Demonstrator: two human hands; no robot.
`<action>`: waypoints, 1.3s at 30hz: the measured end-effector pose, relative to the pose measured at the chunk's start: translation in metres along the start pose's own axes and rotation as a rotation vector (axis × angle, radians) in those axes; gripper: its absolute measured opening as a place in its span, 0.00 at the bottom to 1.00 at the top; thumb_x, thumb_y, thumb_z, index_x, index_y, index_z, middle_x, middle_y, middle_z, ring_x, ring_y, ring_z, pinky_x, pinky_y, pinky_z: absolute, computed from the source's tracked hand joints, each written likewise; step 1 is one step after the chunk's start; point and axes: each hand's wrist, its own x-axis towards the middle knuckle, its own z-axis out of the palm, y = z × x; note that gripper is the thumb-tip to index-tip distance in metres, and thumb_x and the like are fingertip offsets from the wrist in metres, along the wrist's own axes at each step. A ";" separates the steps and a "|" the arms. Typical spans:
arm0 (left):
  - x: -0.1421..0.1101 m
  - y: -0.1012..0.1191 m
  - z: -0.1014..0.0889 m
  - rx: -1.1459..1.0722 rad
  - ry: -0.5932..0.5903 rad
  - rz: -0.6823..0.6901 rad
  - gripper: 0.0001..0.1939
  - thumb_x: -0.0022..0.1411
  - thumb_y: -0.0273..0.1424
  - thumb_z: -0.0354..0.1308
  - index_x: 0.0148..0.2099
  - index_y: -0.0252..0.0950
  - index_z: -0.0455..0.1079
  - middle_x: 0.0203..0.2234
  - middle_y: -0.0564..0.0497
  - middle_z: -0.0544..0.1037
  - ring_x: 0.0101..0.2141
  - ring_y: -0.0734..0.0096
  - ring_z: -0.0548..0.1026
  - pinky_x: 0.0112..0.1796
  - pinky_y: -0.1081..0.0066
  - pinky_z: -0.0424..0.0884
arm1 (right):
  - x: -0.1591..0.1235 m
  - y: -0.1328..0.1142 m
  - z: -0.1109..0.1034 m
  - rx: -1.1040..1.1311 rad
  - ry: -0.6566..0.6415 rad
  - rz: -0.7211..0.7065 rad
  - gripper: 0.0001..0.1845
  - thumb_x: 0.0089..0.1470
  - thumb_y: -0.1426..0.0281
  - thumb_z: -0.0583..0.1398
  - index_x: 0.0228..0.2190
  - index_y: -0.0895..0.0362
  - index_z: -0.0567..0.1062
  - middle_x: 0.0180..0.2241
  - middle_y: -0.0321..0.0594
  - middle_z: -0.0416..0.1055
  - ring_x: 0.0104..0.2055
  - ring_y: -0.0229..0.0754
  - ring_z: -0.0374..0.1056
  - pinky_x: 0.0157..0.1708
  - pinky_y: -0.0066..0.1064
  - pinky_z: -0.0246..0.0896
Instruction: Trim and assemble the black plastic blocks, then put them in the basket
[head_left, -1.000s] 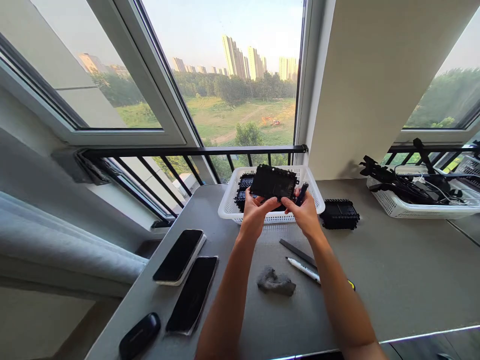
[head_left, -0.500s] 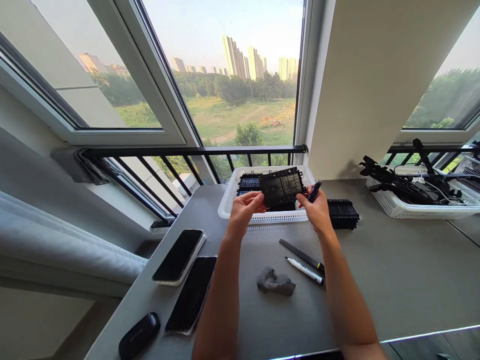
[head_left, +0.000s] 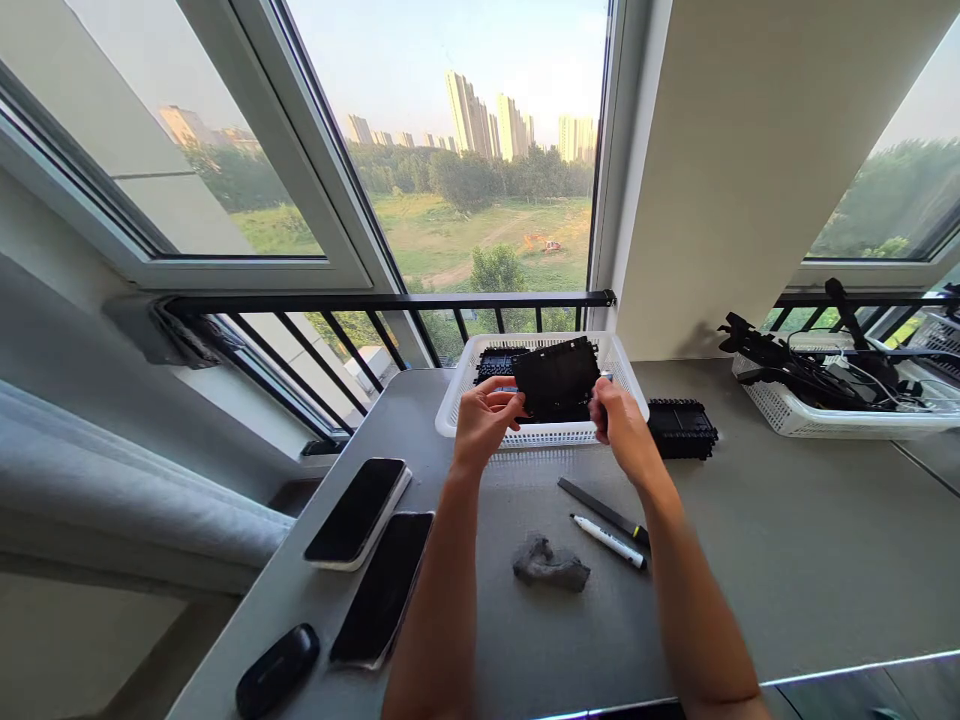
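Note:
My left hand [head_left: 484, 418] pinches a flat black plastic panel [head_left: 556, 378] by its left edge, thumb in front. The panel is tilted, with small notches along its rim, and is held above a white perforated basket [head_left: 446, 415]. My right hand [head_left: 619, 412] is closed beside the panel's right edge, around a dark blue pen-like tool [head_left: 607, 376]. Only a small end of that tool shows; whether it touches the panel I cannot tell. More black ribbed plastic parts [head_left: 495, 364] lie in the basket, partly hidden behind the panel.
Black ribbed parts [head_left: 682, 428] stand right of the basket. Nearer lie a dark flat strip [head_left: 600, 508], a white marker [head_left: 609, 541] and a crumpled grey lump [head_left: 551, 563]. Two phones [head_left: 358, 512] and a black case [head_left: 277, 670] are left. Another basket [head_left: 810, 415] holds cables.
My right hand has turned and come off the panel's edge, closing around the blue tool. The panel has tilted, its face now smoother and darker, and shifted slightly left.

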 end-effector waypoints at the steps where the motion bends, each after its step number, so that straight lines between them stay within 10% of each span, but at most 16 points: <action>1: 0.000 0.000 0.000 0.011 0.000 0.007 0.22 0.45 0.41 0.69 0.40 0.33 0.73 0.21 0.50 0.78 0.22 0.69 0.77 0.17 0.78 0.69 | -0.001 0.000 0.005 0.014 -0.051 0.025 0.19 0.55 0.51 0.54 0.25 0.53 0.61 0.22 0.30 0.54 0.23 0.35 0.47 0.21 0.27 0.42; 9: -0.004 0.002 0.001 0.086 -0.090 0.034 0.22 0.46 0.44 0.69 0.39 0.34 0.73 0.23 0.50 0.79 0.22 0.70 0.76 0.21 0.74 0.71 | 0.009 0.018 0.035 0.303 -0.463 0.320 0.19 0.49 0.52 0.50 0.20 0.54 0.59 0.18 0.29 0.49 0.20 0.33 0.42 0.17 0.24 0.35; 39: -0.007 0.004 -0.001 0.188 -0.154 0.121 0.17 0.53 0.42 0.65 0.40 0.35 0.74 0.24 0.51 0.79 0.25 0.71 0.77 0.30 0.72 0.75 | 0.022 0.018 0.008 0.680 -0.406 0.490 0.14 0.48 0.59 0.49 0.19 0.53 0.55 0.18 0.31 0.49 0.19 0.34 0.45 0.16 0.24 0.41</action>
